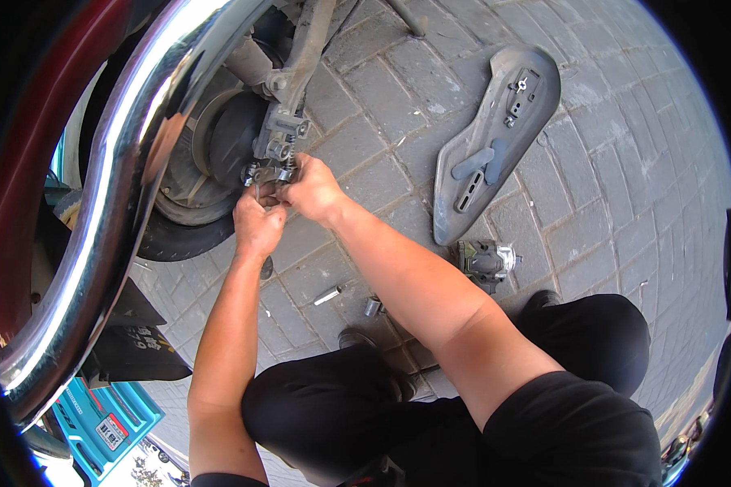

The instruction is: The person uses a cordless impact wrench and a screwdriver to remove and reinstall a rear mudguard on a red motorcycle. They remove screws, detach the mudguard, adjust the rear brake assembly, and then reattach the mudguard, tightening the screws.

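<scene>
The person crouches on a grey brick-paved ground (593, 203), knees in black trousers at 6 o'clock of the view, both bare forearms reaching up toward 11 o'clock. The left hand (257, 225) is curled into a loose fist, fingers pressed together and closed around a small metal part that is mostly hidden by the hand; what the part is cannot be told. The right hand (313, 191) lies just beside it at 1 o'clock, thumb and fingers bent together and pinching at the same spot; the fingertips are hidden behind the knuckles. Both hands touch the grey metal brake assembly with a small coil spring (278, 150), which sits at the lower end of a grey metal swing arm (304, 49) and against the dark round wheel hub (219, 142). The black rubber tyre (183, 235) rests on the paving at 8 o'clock of the hands. A long curved chrome exhaust pipe (110, 162) sweeps along the left side of the view. On the ground at 3 o'clock of the hands lies a grey elongated plastic cover panel (495, 138), inner side up, well apart from them. At its lower tip sits a small grey metal motor-like component (486, 261). Near the right forearm, at 6 o'clock of the hands, lie a short silver metal pin (327, 295) and a small silver socket (373, 306). A blue plastic case (97, 418) stands at 7 o'clock.
</scene>
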`<state>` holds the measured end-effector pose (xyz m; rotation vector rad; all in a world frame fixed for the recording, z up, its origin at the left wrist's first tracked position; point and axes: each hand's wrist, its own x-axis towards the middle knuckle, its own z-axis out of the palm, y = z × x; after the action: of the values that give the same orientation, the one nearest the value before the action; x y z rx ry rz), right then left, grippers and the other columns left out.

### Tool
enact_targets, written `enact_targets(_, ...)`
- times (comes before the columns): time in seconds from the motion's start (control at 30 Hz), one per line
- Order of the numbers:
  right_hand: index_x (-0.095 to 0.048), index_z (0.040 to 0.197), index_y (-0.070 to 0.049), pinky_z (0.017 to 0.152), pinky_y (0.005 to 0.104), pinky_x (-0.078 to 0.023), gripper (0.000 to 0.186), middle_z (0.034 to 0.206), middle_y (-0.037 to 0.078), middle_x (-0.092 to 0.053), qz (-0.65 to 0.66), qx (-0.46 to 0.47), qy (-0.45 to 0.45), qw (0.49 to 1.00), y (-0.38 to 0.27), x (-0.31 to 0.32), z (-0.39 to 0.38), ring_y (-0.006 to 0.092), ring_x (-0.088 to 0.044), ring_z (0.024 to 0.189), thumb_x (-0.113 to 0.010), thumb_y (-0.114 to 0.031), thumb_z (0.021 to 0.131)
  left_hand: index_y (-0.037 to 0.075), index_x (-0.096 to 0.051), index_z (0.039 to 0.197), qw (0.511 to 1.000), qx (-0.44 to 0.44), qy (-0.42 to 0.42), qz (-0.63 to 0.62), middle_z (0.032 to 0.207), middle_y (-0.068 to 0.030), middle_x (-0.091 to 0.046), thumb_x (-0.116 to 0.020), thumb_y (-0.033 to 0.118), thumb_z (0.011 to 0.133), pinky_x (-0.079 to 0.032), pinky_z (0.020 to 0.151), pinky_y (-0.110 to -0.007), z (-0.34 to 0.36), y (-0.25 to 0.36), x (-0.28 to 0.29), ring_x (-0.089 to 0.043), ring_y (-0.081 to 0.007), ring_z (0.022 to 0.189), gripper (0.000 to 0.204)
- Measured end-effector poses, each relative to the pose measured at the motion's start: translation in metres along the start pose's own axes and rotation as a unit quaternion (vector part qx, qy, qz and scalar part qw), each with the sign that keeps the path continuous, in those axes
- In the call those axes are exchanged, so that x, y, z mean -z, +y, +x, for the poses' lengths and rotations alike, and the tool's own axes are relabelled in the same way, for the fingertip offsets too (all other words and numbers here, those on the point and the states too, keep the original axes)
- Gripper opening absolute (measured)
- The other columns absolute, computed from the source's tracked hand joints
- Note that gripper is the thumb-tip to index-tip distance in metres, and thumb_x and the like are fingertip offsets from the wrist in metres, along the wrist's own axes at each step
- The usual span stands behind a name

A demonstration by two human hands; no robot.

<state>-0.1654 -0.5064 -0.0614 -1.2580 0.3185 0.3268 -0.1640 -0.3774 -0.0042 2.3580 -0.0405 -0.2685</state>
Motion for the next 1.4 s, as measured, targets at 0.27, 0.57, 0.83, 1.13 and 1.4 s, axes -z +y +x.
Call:
enact_targets(0.27, -0.05, 0.126, 0.005, 0.082, 0.0333, -0.053, 0.059, 0.098, 0.015, -0.069, 0.128, 0.032, -0.036, 0.991, 0.001, -0.001, 0.003, 0.0252, -0.068, 0.094, -0.071, -0.002, 0.072, -0.005, -0.063, 0.103, 0.999, -0.007, 0.0, -0.033, 0.093, -0.0119, -0.072, -0.057, -0.001, 0.068, -0.052, 0.079, -0.032, -0.001, 0.002, -0.001, -0.068, -0.0194, 0.078, 0.037)
enact_targets(0.57, -0.047, 0.13, 0.005, 0.069, 0.0338, -0.054, 0.069, 0.094, 0.013, -0.066, 0.166, -0.003, -0.106, 0.98, 0.007, 0.015, 0.002, 0.021, -0.065, 0.083, -0.08, -0.01, 0.071, -0.006, -0.062, 0.107, 1.0, 0.016, 0.014, -0.004, 0.095, -0.0134, -0.071, -0.058, 0.002, 0.067, -0.052, 0.08, -0.033, -0.003, 0.003, 0.001, -0.068, -0.021, 0.086, 0.04)
enact_targets(0.83, -0.056, 0.126, 0.004, 0.092, 0.0369, -0.051, 0.091, 0.109, 0.022, -0.067, -0.092, -0.02, -0.008, 0.996, 0.013, 0.04, 0.004, 0.0314, -0.065, 0.104, -0.092, -0.039, 0.055, -0.007, -0.058, 0.115, 1.0, -0.002, -0.008, 0.023, 0.109, -0.0148, -0.065, -0.053, 0.001, 0.069, -0.049, 0.088, -0.033, -0.003, -0.004, 0.004, -0.063, -0.0209, 0.094, 0.047)
enact_targets(1.13, -0.057, 0.122, 0.008, 0.094, 0.0378, -0.051, 0.086, 0.108, 0.022, -0.068, -0.2, -0.039, 0.038, 0.978, 0.006, 0.046, -0.006, 0.0314, -0.067, 0.101, -0.089, -0.042, 0.061, -0.006, -0.061, 0.107, 0.998, -0.055, 0.029, -0.008, 0.1, -0.0171, -0.067, -0.058, 0.005, 0.066, -0.05, 0.082, -0.036, -0.001, -0.01, 0.002, -0.064, -0.0253, 0.091, 0.042)
enact_targets(1.4, -0.061, 0.118, 0.006, 0.096, 0.0366, -0.05, 0.081, 0.113, 0.024, -0.066, -0.223, -0.061, 0.023, 0.973, 0.011, 0.042, -0.002, 0.0308, -0.065, 0.107, -0.089, -0.044, 0.061, -0.003, -0.061, 0.113, 0.998, -0.056, 0.026, 0.02, 0.104, -0.0163, -0.068, -0.057, 0.004, 0.065, -0.05, 0.086, -0.037, -0.004, -0.008, 0.002, -0.065, -0.026, 0.094, 0.048)
